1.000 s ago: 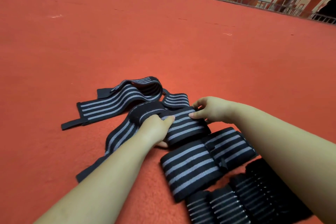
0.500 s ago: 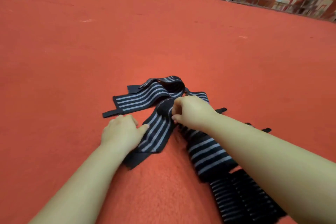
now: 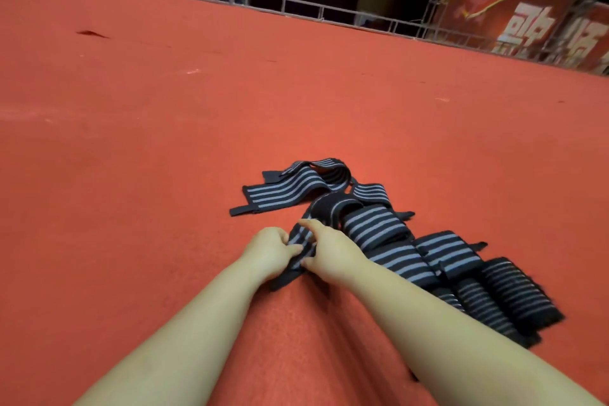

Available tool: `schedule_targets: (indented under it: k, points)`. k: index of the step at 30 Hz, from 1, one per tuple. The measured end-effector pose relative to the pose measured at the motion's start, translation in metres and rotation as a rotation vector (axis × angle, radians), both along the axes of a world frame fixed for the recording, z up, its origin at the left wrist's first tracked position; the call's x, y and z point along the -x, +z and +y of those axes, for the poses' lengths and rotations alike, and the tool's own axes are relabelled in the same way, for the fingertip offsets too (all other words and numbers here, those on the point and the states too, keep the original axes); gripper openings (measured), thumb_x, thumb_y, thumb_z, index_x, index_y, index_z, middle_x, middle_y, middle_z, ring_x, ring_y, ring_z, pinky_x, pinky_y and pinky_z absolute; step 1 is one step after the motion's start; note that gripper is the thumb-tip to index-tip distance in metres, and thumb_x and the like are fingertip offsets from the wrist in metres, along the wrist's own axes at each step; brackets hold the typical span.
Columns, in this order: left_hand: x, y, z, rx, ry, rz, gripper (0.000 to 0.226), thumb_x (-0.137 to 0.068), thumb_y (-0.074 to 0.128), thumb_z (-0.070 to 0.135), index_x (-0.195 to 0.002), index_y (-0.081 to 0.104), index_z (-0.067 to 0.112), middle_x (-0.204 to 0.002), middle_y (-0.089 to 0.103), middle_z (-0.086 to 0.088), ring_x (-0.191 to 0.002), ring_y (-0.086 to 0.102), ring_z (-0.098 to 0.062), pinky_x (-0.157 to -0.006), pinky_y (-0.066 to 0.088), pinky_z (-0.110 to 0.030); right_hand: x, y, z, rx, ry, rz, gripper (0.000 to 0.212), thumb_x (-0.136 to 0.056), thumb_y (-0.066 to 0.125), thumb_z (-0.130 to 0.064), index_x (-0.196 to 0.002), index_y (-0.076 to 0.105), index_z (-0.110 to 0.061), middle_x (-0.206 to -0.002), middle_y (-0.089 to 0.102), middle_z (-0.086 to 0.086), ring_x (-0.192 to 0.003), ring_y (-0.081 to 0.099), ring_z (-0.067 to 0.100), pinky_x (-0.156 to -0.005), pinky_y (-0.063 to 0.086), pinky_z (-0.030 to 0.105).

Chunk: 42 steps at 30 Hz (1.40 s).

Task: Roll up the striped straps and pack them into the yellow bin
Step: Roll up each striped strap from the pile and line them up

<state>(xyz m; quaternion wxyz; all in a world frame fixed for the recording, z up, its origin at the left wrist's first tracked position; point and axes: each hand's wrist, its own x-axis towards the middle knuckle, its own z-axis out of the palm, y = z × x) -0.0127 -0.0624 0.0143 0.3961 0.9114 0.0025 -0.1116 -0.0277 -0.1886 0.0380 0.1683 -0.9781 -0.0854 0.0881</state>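
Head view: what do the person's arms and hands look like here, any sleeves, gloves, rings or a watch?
Both forearms are bare up to the bottom edge of the picture: no sleeves show. The left hand and right hand wear no gloves. No watch or wristband shows on either wrist, and no rings show on the fingers in view. Some fingertips are hidden, so nails cannot be judged.

A broad red-orange carpeted floor (image 3: pixel 296 102) stretches to a grey metal truss railing (image 3: pixel 283 8) along its far edge, with darkness beyond and a red banner with large white characters (image 3: pixel 540 26) at the right.
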Motion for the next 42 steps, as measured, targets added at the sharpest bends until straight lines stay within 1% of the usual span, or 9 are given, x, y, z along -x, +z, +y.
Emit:
schedule_targets:
  k: [7, 12, 16, 21, 26, 31, 34, 39, 42]
  points:
    - [0.025, 0.027, 0.025, 0.411, 0.086, -0.216, 0.017, -0.096, 0.050, 0.020, -0.080, 0.055, 0.015, -0.082, 0.061, -0.001, -0.080, 0.055, -0.019, -0.069, 0.038, -0.030, 0.016, 0.023, 0.016, 0.035, 0.182, -0.150, 0.092, -0.077, 0.059, -0.008, -0.151, 0.007, -0.026, -0.146, 0.035, 0.004, -0.130, 0.040, 0.025, -0.104, 0.038, 0.038]
    - [0.044, 0.075, 0.052, 0.808, 0.182, -0.168, 0.022, -0.097, 0.047, 0.016, -0.079, 0.058, 0.010, -0.065, 0.063, 0.000, -0.059, 0.056, -0.011, -0.057, 0.043, -0.024, 0.022, 0.035, 0.034, -0.222, 0.003, -0.281, 0.059, -0.084, 0.055, -0.010, -0.140, 0.042, -0.025, -0.138, 0.052, 0.000, -0.126, 0.048, 0.019, -0.100, 0.038, 0.027]
    - [0.063, 0.096, 0.075, 0.948, 0.301, -0.218, 0.042, -0.089, 0.061, 0.017, -0.128, 0.047, 0.018, -0.089, 0.065, -0.006, -0.058, 0.058, -0.010, -0.062, 0.047, -0.025, 0.016, 0.032, 0.050, -0.180, -0.109, -0.342, 0.045, -0.081, 0.057, -0.014, -0.125, 0.058, -0.027, -0.122, 0.062, 0.003, -0.115, 0.054, 0.026, -0.091, 0.044, 0.033]
    - [0.103, 0.108, 0.115, 1.265, 0.386, -0.169, 0.019, -0.095, 0.047, 0.011, -0.091, 0.065, 0.015, -0.064, 0.068, 0.001, -0.045, 0.061, -0.008, -0.043, 0.049, -0.017, 0.010, 0.028, 0.052, -0.267, -0.154, -0.145, 0.016, -0.087, 0.058, -0.015, -0.100, 0.067, -0.018, -0.099, 0.070, 0.006, -0.092, 0.062, 0.021, -0.073, 0.044, 0.026]
    - [0.132, 0.075, 0.159, 1.762, 0.629, -0.058, 0.026, -0.074, 0.032, -0.006, -0.088, 0.053, -0.005, -0.109, 0.066, -0.021, -0.092, 0.068, -0.031, -0.063, 0.058, -0.028, 0.025, 0.052, 0.066, -0.465, 0.036, 0.066, 0.023, -0.080, 0.073, -0.036, -0.078, 0.064, -0.015, -0.072, 0.064, -0.004, -0.066, 0.057, 0.008, -0.062, 0.044, 0.021]
    - [0.143, 0.029, 0.173, 1.488, 0.942, 0.014, 0.019, -0.092, 0.038, -0.003, -0.106, 0.050, -0.005, -0.140, 0.041, -0.017, -0.125, 0.048, -0.032, -0.094, 0.043, -0.034, 0.043, 0.051, 0.084, -0.205, 0.139, 0.271, 0.029, -0.075, 0.076, -0.041, -0.068, 0.060, -0.018, -0.062, 0.057, -0.006, -0.059, 0.051, 0.006, -0.057, 0.041, 0.016]
    - [0.150, 0.007, 0.176, 1.279, 0.954, -0.056, 0.064, -0.092, 0.048, 0.000, -0.147, 0.017, 0.010, -0.122, 0.051, -0.012, -0.115, 0.054, -0.030, -0.094, 0.044, -0.033, 0.051, 0.024, 0.091, -0.067, 0.164, 0.274, 0.028, -0.075, 0.078, -0.036, -0.069, 0.058, -0.018, -0.066, 0.056, -0.006, -0.064, 0.050, 0.008, -0.057, 0.039, 0.014]
    - [0.161, -0.028, 0.177, -0.123, 0.501, -0.251, 0.079, -0.090, 0.056, 0.029, -0.151, 0.005, 0.020, -0.156, 0.019, -0.007, -0.143, 0.017, -0.024, -0.117, 0.013, -0.036, 0.056, 0.021, 0.083, -0.010, 0.132, 0.431, 0.032, -0.071, 0.079, -0.041, -0.086, 0.068, -0.016, -0.076, 0.067, -0.007, -0.075, 0.062, 0.011, -0.070, 0.047, 0.021]
    - [0.163, -0.029, 0.175, -0.455, 0.323, 0.004, 0.065, -0.095, 0.036, 0.050, -0.150, 0.013, 0.023, -0.159, 0.002, -0.002, -0.146, -0.003, -0.020, -0.117, -0.001, -0.041, 0.058, 0.027, 0.070, 0.053, 0.150, 0.656, 0.034, -0.072, 0.080, -0.028, -0.100, 0.069, -0.013, -0.096, 0.073, -0.001, -0.092, 0.067, 0.015, -0.086, 0.051, 0.025]
